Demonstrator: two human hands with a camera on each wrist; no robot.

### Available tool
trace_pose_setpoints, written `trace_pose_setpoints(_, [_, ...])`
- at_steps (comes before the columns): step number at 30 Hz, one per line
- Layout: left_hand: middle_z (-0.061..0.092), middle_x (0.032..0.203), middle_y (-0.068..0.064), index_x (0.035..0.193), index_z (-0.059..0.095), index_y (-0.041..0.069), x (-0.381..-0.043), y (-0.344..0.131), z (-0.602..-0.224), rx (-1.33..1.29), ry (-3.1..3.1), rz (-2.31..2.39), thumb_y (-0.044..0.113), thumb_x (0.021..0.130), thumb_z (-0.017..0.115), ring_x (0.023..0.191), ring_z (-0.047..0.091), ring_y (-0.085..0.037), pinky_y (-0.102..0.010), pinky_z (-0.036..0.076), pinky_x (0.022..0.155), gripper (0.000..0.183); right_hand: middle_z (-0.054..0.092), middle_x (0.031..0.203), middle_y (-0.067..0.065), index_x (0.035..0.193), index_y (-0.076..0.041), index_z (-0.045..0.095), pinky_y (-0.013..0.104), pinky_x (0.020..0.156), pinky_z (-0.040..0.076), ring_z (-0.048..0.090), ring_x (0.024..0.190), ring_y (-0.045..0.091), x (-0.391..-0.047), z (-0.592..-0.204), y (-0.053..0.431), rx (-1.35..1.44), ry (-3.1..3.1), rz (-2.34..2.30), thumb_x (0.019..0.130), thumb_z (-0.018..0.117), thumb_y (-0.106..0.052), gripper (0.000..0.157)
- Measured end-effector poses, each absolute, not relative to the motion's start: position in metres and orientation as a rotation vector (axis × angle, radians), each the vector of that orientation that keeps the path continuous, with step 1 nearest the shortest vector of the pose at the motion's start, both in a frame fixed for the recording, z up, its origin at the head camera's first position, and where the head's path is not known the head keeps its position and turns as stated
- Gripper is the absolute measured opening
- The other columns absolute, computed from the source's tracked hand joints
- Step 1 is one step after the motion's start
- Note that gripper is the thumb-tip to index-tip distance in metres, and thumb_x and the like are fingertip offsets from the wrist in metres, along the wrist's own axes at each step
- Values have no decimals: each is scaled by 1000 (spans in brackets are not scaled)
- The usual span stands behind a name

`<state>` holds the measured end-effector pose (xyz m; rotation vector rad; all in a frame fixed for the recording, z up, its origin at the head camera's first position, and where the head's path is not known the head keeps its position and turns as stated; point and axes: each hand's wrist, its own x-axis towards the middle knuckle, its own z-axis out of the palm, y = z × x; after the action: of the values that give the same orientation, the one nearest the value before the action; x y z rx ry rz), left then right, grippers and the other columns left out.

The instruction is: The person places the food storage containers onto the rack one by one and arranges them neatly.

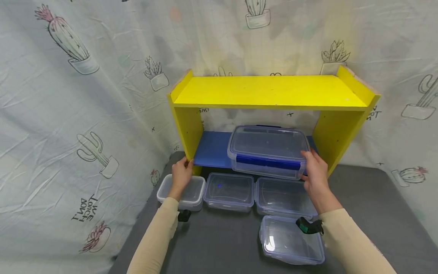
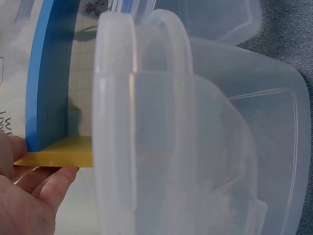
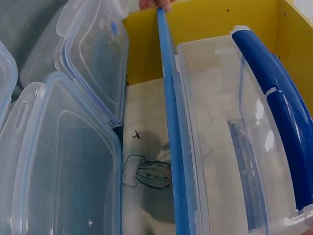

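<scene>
The right hand has its fingers around the right end of a large, clear, empty-looking container with blue latches, at the blue shelf, jutting past its front edge. The left hand's fingers pinch the yellow rack. 4 lidded see-through boxes sit on the counter.

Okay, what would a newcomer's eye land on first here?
Probably the yellow shelf, bright against the cactus-print curtain. Next comes the large box with blue clips, held by the right hand at the blue board. Four more boxes sit on the dark table below.
</scene>
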<state>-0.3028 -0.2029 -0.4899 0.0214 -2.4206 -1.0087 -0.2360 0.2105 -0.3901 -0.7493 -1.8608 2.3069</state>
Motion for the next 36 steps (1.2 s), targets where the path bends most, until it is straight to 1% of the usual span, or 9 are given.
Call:
trace_pose_setpoints(6, [70,72,-13,91,70,3,-305,-204,-489,26,-2416,-1020,19,94,64,59,58,-23,-30,43,55,17,14,163,-8,152,-31,29,53,111,29,19,145,19,-243,-387,209,-760,-1872,2296,96,50,-36,60])
trace_pose_setpoints(13, [70,73,-12,93,70,4,-308,-204,-489,14,-2419,-1007,21,95,63,60,59,-25,-31,44,56,18,8,164,-7,153,-29,27,59,114,26,7,151,21,-249,-387,207,-714,-1905,2296,97,48,-36,60])
trace_pose_setpoints(17, [69,71,-12,91,69,3,-306,-204,-489,15,-2421,-1012,21,95,63,59,58,-25,-30,43,55,19,8,165,-4,154,-28,24,59,114,25,8,151,22,-254,-387,203,-701,-1951,2289,98,45,-35,60])
trace_pose_setpoints(19, [69,71,-13,91,69,3,-305,-204,-489,17,-2423,-1012,21,95,63,59,58,-25,-30,42,55,20,9,165,-1,154,-28,23,57,114,26,12,149,25,-255,-387,201,-687,-1996,2272,99,44,-36,60])
trace_pose_setpoints(25, [68,70,-12,90,69,3,-302,-206,-490,24,-2423,-998,20,94,63,58,56,-24,-30,41,55,18,5,165,-3,154,-32,21,51,120,14,12,149,26,-259,-392,200,-639,-2070,2260,99,44,-37,59])
trace_pose_setpoints(28, [69,71,-12,90,69,3,-302,-206,-490,28,-2414,-992,20,94,64,58,56,-24,-31,42,55,18,2,165,-5,155,-31,14,51,121,10,10,150,28,-259,-395,200,-606,-2089,2238,99,44,-41,64])
trace_pose_setpoints(32, [70,71,-12,92,70,3,-303,-205,-490,13,-2411,-988,20,94,64,57,56,-22,-30,42,55,17,10,164,-4,155,-32,8,47,121,14,14,150,27,-252,-396,203,-585,-2174,2042,97,44,-51,71])
trace_pose_setpoints(34, [68,69,-11,90,69,3,-302,-205,-489,8,-2414,-987,19,93,64,56,54,-21,-29,41,53,17,18,163,-3,155,-33,11,45,121,18,17,150,23,-247,-395,205,-586,-2209,1923,96,45,-54,71])
trace_pose_setpoints(36, [66,65,-11,88,69,3,-302,-205,-488,7,-2408,-986,18,93,65,53,52,-20,-28,39,51,17,23,161,0,156,-29,16,43,120,21,19,150,21,-242,-393,206,-558,-2220,1863,97,45,-53,70])
